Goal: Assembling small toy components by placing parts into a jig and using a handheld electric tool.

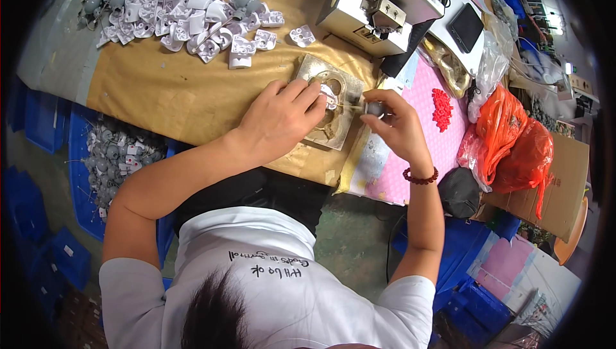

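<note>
The left hand (285, 114) bends over a white part (329, 97) in a metal fixture (350, 137), grip unclear, while the right hand (399, 125) pinches a grey knob (375, 109) alongside, whose thin wires (348, 105) might loosen if tugged.

Bare brown paper (147, 86) leaves a lane between the left hand (279, 121) and the heaped white parts (183, 21); a box (346, 18) blocks the way just beyond the metal plate (312, 68).

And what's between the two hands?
In the head view: a metal plate, a small white piece on it, and a thin pale strand reaching toward the grey piece in the right hand.
</note>
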The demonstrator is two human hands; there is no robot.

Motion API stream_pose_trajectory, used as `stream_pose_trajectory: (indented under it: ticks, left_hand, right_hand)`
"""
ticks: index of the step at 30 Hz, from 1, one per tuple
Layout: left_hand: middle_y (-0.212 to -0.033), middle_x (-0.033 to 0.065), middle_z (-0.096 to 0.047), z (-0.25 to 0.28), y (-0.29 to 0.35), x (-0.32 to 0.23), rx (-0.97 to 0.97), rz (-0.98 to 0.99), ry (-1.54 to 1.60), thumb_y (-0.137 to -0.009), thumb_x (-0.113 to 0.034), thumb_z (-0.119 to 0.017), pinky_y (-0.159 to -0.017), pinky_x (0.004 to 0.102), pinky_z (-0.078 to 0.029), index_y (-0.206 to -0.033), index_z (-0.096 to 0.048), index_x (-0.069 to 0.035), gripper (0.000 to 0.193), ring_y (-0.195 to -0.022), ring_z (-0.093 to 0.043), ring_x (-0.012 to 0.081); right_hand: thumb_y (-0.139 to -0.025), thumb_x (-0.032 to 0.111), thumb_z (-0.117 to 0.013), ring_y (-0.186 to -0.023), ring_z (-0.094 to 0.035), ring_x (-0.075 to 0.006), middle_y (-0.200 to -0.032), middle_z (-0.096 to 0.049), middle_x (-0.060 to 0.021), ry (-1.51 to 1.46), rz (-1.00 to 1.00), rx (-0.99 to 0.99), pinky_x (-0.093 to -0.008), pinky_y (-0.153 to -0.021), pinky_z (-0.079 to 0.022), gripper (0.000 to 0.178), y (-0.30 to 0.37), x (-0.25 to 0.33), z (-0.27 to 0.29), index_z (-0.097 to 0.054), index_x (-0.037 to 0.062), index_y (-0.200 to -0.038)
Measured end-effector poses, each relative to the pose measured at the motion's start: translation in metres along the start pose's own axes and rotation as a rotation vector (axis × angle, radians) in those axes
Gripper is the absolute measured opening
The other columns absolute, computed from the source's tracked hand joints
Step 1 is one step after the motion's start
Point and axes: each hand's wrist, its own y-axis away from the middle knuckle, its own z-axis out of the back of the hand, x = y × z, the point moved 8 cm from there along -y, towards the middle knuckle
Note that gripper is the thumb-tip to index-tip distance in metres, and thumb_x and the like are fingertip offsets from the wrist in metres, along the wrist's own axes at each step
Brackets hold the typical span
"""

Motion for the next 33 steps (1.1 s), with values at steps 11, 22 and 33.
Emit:
stream_pose_trajectory:
  ticks: [11,22,33]
  left_hand:
    - [-0.111,0.0085,-0.062,-0.002,-0.005,0.003,0.04,-0.042,0.025,-0.08,-0.01,-0.059,-0.082,0.0351,-0.048,-0.11,-0.066,-0.004,0.031,-0.106,-0.059,0.0233]
    - [-0.111,0.0104,-0.064,0.0,-0.006,0.006,0.003,-0.08,0.067,-0.078,-0.012,-0.061,-0.082,0.036,-0.048,-0.098,-0.065,-0.005,0.022,-0.105,-0.06,0.0249]
    - [-0.112,0.0105,-0.064,0.0,-0.007,0.011,0.032,-0.086,0.108,-0.078,-0.012,-0.061,-0.086,0.0377,-0.049,-0.1,-0.066,-0.004,0.024,-0.107,-0.06,0.0261]
  right_hand:
    - [-0.085,-0.012,-0.064,-0.106,-0.063,-0.0169,-0.122,-0.062,-0.0098,-1.073,0.224,-0.166,-0.0333,-0.094,-0.055,0.039,-0.024,-0.003,-0.022,-0.061,0.0015,-0.121]
    - [-0.083,-0.004,-0.076,-0.09,-0.068,-0.0156,-0.1,-0.07,-0.0073,-0.765,0.03,0.101,-0.0286,-0.083,-0.057,0.041,-0.028,0.016,-0.038,-0.06,-0.001,-0.12]
    - [-0.079,0.012,-0.085,-0.062,-0.058,-0.0094,-0.072,-0.066,-0.0069,-0.028,0.081,-0.191,-0.0275,-0.056,-0.049,0.031,-0.031,0.029,-0.036,-0.059,-0.0019,-0.09]
